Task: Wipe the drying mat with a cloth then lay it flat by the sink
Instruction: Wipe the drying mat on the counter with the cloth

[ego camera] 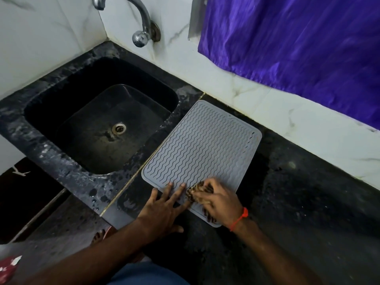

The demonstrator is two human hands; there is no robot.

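Observation:
A grey drying mat (202, 147) with wavy ridges lies flat on the dark counter, just right of the sink (98, 122). My left hand (164, 208) rests palm down with fingers spread on the mat's near left corner. My right hand (218, 200) is closed on a bunched brown patterned cloth (194, 192), pressed onto the mat's near edge beside the left fingertips. A red thread circles the right wrist. Part of the cloth is hidden under the hand.
A chrome tap (141, 27) juts from the white marble wall above the black sink. Purple fabric (298, 44) hangs on the wall at the back right. The dark stone counter (308, 202) stretches right of the mat. The floor lies below at the left.

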